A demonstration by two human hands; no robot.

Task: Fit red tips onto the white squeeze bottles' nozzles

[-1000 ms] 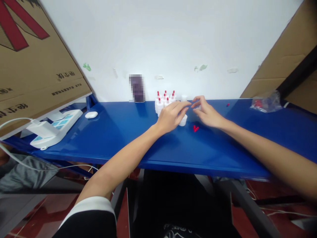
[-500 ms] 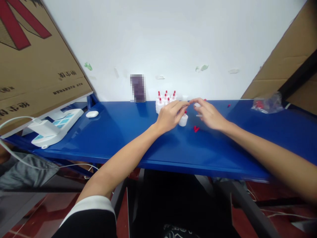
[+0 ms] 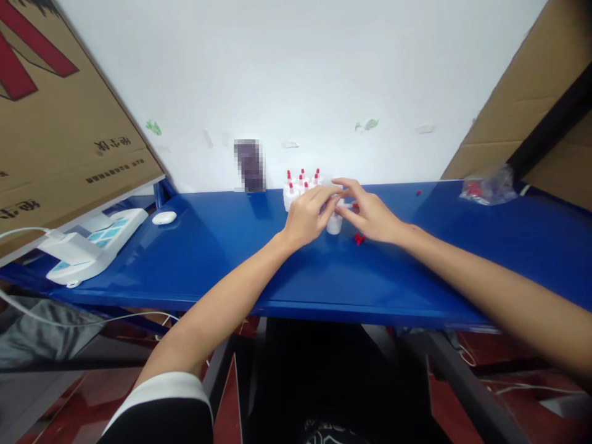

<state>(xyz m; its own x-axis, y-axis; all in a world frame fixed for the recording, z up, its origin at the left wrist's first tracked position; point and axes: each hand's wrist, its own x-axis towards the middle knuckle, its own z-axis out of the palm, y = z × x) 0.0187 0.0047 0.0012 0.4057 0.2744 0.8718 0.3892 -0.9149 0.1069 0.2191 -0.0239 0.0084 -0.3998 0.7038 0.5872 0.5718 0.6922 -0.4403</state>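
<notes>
A small white plastic bottle (image 3: 333, 226) stands on the blue table between my hands. My left hand (image 3: 306, 217) curls its fingers and thumb around the bottle's upper part from the left. From the right, my right hand (image 3: 372, 217) closes on the same bottle, its thumb by the neck and its index finger arched over the top. The bottle's top is mostly hidden by the fingers. A few small red caps (image 3: 359, 238) lie just right of the bottle. Behind my left hand stands a cluster of white bottles with red-tipped nozzles (image 3: 290, 196).
A clear bag with red pieces (image 3: 483, 190) lies at the back right, and a single red cap (image 3: 419, 193) near the wall. On the left are a white oval case (image 3: 164, 217) and a power strip (image 3: 118, 231). A dark, pixelated upright object (image 3: 250, 166) leans on the wall.
My right hand has moved in to the left and its fingers have closed toward the bottle's top. My left hand stays by the bottle. The whole view has shifted slightly.
</notes>
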